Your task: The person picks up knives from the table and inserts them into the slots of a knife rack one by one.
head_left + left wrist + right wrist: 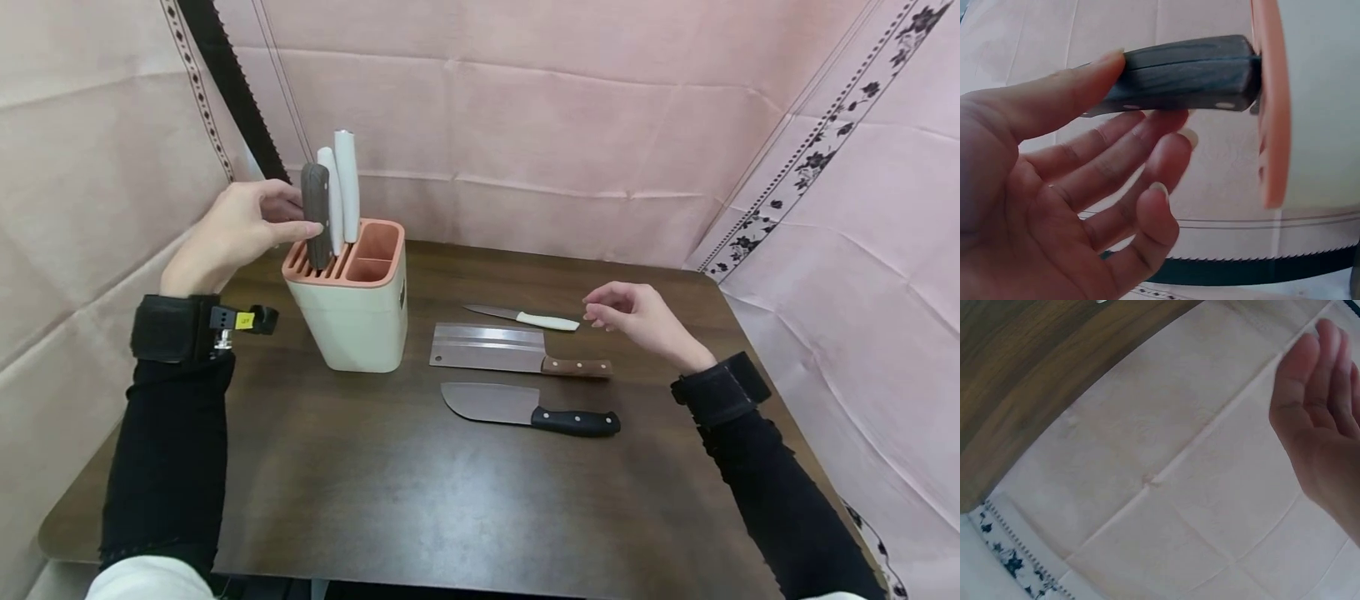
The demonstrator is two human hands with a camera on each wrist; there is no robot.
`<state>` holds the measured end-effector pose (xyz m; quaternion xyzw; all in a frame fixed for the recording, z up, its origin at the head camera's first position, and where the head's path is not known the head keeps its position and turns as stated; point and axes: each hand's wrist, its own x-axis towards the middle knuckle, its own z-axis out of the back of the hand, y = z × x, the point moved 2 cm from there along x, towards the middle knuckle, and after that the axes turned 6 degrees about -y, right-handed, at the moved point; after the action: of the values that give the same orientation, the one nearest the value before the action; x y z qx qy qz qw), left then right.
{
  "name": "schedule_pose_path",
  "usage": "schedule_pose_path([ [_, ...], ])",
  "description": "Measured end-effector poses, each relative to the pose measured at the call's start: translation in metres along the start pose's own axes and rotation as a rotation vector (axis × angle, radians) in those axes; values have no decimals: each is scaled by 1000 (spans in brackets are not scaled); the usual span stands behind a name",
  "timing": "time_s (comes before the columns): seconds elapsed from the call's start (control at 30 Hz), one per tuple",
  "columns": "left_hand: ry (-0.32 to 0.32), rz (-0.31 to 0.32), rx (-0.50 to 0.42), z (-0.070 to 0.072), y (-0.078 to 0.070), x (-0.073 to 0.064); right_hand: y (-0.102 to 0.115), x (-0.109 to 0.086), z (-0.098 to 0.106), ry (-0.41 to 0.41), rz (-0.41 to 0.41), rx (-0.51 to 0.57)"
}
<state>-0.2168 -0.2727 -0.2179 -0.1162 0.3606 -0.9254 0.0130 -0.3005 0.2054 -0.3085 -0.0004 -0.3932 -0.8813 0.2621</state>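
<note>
My left hand [238, 227] pinches the dark grey handle [317, 212] of a knife that stands in a slot of the knife block [352, 329]. In the left wrist view the thumb lies along one side of the handle [1185, 75] and fingertips meet the other; the blade is hidden inside. Two white-handled knives [347, 187] stand beside it in the block. On the right, my right hand [637, 317] hovers with loosely bent fingers by the white handle of a small paring knife [547, 320]. Nothing is in that hand.
On the brown table [450, 500], a cleaver [487, 346] with a wooden handle and a broad black-handled knife [491, 402] lie below the paring knife, blades pointing left. An open compartment [377, 242] shows in the block's top. Pale cloth [525, 125] hangs behind the table.
</note>
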Motion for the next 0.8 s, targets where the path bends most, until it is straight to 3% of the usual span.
schedule_pose_path([
  [0.17,-31,20,49,2,0,-9,-27,-4,-7,45,-18,-163],
  [0.27,-20,31,90,4,-2,-13,-45,-8,-15,112,-34,-198],
  [0.47,18,14,165,5,-10,-18,-65,-24,-34,440,-110,-175],
  [0.57,29,9,147,4,-16,-18,-70,-35,-43,549,-179,-201],
  [0.67,47,0,127,1,-23,-18,-74,-44,-52,569,-199,-232],
  [0.8,71,-45,139,-7,-32,-16,-79,-52,-60,531,-175,-227],
])
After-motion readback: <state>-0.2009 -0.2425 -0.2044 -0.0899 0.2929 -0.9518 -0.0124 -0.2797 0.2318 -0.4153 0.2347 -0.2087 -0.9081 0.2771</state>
